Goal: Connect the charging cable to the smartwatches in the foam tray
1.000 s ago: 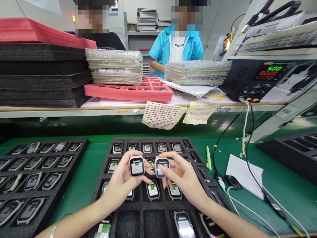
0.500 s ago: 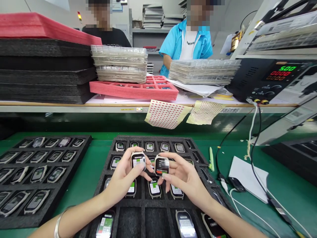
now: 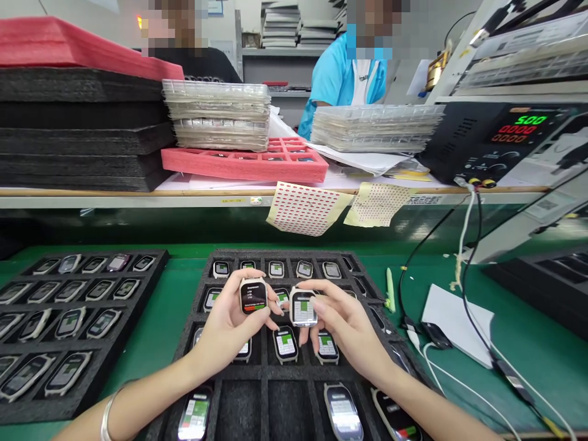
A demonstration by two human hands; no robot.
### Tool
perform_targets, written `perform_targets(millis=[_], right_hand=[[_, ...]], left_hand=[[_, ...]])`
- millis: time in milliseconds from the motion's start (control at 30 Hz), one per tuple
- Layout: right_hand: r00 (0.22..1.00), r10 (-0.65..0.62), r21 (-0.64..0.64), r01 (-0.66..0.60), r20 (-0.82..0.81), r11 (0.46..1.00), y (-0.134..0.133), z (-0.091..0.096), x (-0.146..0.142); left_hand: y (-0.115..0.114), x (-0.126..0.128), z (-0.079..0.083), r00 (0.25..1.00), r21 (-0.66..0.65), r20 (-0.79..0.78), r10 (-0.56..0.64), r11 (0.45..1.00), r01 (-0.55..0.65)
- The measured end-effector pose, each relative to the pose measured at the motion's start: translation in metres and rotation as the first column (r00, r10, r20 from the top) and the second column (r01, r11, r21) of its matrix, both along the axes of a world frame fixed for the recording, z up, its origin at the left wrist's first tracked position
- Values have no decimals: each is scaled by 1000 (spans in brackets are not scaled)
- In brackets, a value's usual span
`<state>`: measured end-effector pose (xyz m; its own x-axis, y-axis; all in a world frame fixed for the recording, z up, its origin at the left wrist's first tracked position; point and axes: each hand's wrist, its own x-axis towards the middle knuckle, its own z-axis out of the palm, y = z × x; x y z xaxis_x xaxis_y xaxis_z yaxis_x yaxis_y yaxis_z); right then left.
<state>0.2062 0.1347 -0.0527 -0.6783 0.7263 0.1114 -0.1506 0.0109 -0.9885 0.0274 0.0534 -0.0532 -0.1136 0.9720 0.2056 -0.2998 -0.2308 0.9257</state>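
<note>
My left hand (image 3: pixel 229 315) grips a smartwatch (image 3: pixel 253 295) without a strap; its lit screen is dark with text and a red and green bar at the bottom. In my right hand (image 3: pixel 346 318) is a second smartwatch (image 3: pixel 304 308), its screen showing a white and green grid, with a fingertip at its upper right edge. Both watches are held side by side above a black foam tray (image 3: pixel 241 407). Lit watches lie in many of its pockets, such as one watch (image 3: pixel 285 344) just below my hands. Two front pockets are bare.
Another foam tray (image 3: pixel 98 352) of watches lies at left. A power supply (image 3: pixel 500 144), stacked plastic trays (image 3: pixel 215 116) and a pink foam tray (image 3: pixel 239 166) stand on the shelf. Cables (image 3: pixel 480 331) and white paper (image 3: pixel 454 324) lie at right. Two people (image 3: pixel 340 76) are behind the shelf.
The left watch's screen has gone from a white and green grid to dark text; the right one's from dark text to a grid. My right thumb has moved up.
</note>
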Motion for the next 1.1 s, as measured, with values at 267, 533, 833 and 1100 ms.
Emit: perform_targets(millis=[267, 533, 833, 1100], right_hand=[[1000, 23, -3, -23, 7, 1000, -1, 0, 1], [993, 112, -33, -113, -22, 993, -5, 3, 2], [990, 138, 30, -140, 41, 990, -7, 0, 1], [957, 212, 126, -240, 199, 963, -15, -1, 4]], left_hand=[[2, -1, -1, 999, 3, -13, 44, 999, -44], [3, -4, -2, 999, 34, 28, 45, 998, -46], [1, -2, -3, 1000, 32, 9, -1, 1000, 0], [-12, -2, -1, 995, -35, 6, -97, 995, 98]])
